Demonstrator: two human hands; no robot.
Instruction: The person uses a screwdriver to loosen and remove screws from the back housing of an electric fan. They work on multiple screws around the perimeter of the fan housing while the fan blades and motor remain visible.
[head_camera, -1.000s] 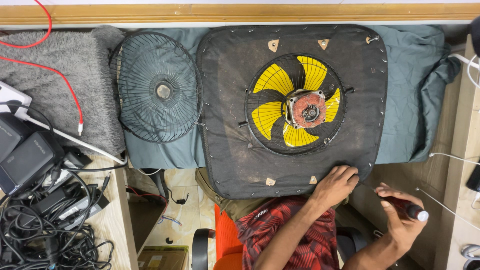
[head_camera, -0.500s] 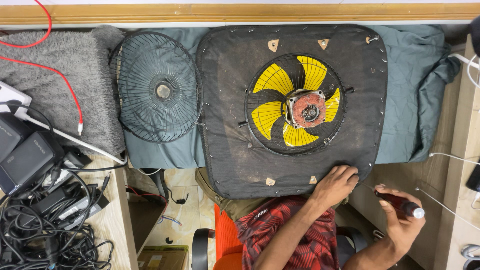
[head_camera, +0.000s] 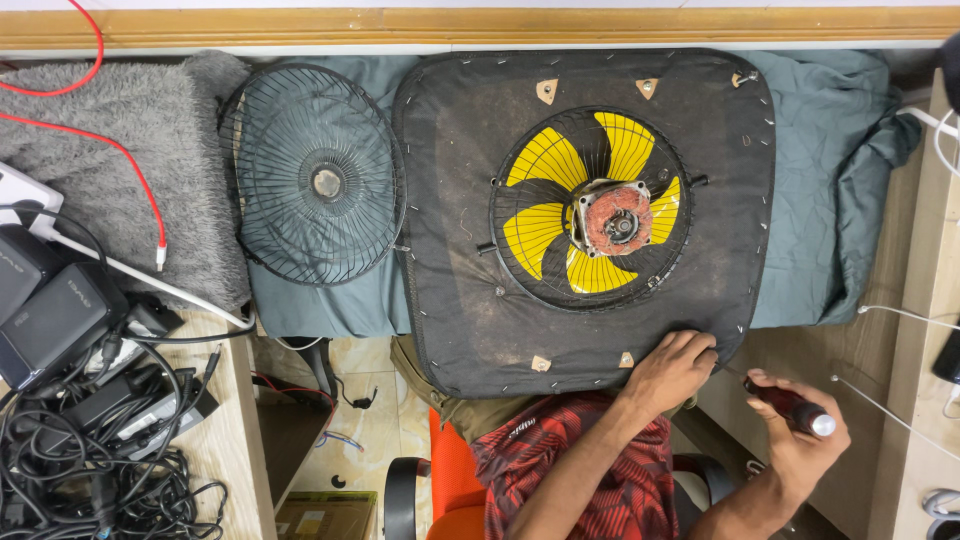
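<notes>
A square black fan housing with a dusty fabric-like face (head_camera: 470, 300) lies flat across the middle of the frame on a grey-green cloth (head_camera: 830, 200). In its round opening sit yellow fan blades (head_camera: 545, 225) behind a thin wire guard, with a rusty reddish motor hub (head_camera: 618, 220) at the centre.

The person's left hand (head_camera: 672, 368) rests in the lower right of the frame on the bottom right corner of the housing, fingers curled together and pressed against its edge. The right hand (head_camera: 800, 440), further toward the lower right corner and just beside the left, is clamped around a screwdriver with a dark red handle and a silver cap (head_camera: 795, 408). The screwdriver's tip points up-left toward the same corner of the housing; whether the tip touches it cannot be told.

Left of the housing, a detached round black wire fan grille (head_camera: 318, 185) lies on the cloth, touching or just overlapping the housing's left edge. A grey fluffy mat (head_camera: 120, 200) fills the upper left, crossed by a red cable (head_camera: 120, 160). Black power adapters and tangled black cables (head_camera: 80, 420) crowd the lower left. The person's red patterned shirt (head_camera: 590, 470) shows at the bottom centre.
</notes>
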